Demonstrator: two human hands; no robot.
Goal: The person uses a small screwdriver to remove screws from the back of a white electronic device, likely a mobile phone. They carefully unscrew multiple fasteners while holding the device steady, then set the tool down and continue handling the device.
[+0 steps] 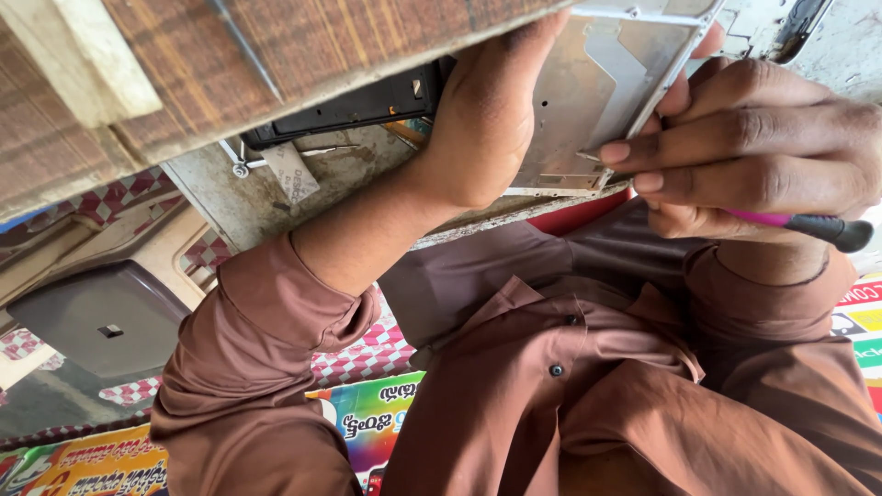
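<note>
— Start closest in. What are the hands on?

— Past the brown sleeves, the right hand (763,152) has its fingers (680,147) pinched together around a pink-handled tool (808,225). The dark butt sticks out to the right, and the working end is hidden behind the fingertips, right at the near corner of the metal frame (597,87).

— And the other?

— The left hand (487,119) lies against the frame's left side, thumb up along its edge. Its fingers curl out of sight, so I cannot tell whether they clamp the frame or only press on it.

— Where does the frame sit?

— At the near edge of the worktop (230,197), toward its right end, tilted a little.

— So which step is this?

— I judge it to be work on that near corner with the tool tip, the frame braced meanwhile. The next move would call for light, steady pressure and a frame that cannot slide.

— Farther back?

— A long black part (358,106) lies left of the hand, tucked under a wooden board (303,46).
</note>
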